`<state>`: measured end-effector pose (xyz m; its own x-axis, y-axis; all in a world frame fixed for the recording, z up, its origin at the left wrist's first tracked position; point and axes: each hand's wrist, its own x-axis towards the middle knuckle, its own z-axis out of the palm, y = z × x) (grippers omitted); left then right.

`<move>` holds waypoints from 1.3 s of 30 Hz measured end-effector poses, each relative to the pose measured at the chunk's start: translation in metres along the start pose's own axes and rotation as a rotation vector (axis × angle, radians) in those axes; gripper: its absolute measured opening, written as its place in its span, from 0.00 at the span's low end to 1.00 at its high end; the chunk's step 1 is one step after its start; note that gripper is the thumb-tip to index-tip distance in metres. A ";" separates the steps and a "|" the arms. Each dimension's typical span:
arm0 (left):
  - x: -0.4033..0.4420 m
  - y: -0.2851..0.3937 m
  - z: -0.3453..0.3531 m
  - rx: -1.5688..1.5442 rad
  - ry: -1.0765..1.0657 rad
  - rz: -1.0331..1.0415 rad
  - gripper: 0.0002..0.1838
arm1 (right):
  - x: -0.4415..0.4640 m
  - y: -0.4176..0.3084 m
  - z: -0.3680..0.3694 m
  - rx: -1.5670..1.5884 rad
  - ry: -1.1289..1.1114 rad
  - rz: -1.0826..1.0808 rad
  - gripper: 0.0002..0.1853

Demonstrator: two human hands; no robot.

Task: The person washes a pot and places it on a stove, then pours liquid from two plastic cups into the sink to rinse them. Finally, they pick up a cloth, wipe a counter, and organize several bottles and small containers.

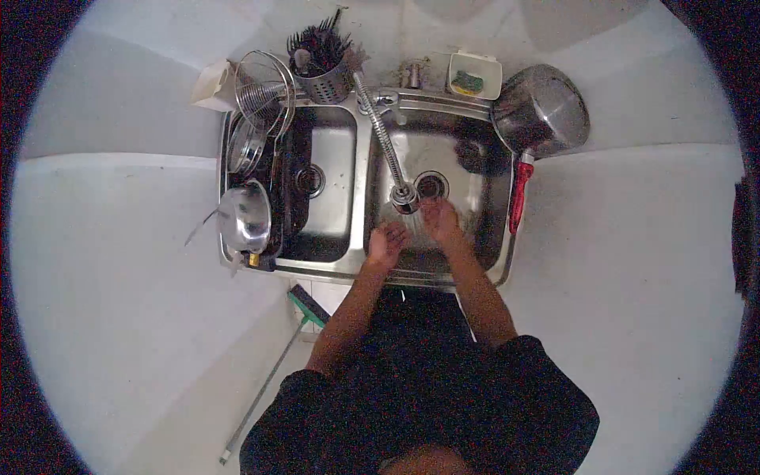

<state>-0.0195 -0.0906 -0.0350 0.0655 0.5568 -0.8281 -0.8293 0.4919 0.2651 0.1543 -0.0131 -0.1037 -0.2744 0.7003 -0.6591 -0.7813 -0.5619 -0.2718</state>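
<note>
My left hand (388,242) is over the right basin of the steel sink (483,214), palm turned up and fingers loosely apart, with nothing in it. Just above it hangs the spray head (404,198) of a coiled faucet hose (380,134), and water streams down from it beside my hands. My right hand (441,222) is right of the stream, close to the drain (431,186). Its fingers look spread and hold nothing, though their tips are blurred.
A saucepan (546,111) with a red handle (519,196) rests at the sink's right edge. Behind the sink stand a sponge box (475,73) and a cutlery holder (323,83). Strainers (265,91) and a steel bowl (245,218) crowd the left side. A broom (307,307) leans below.
</note>
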 end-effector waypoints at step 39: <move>-0.025 0.066 0.029 0.321 -0.169 0.127 0.15 | 0.018 -0.071 0.168 -0.606 -0.239 -0.186 0.16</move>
<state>-0.0603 -0.0528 0.0180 0.0865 0.7160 -0.6927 -0.6227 0.5816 0.5234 0.1102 0.1131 0.0219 -0.3365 0.8481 -0.4093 -0.3943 -0.5216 -0.7566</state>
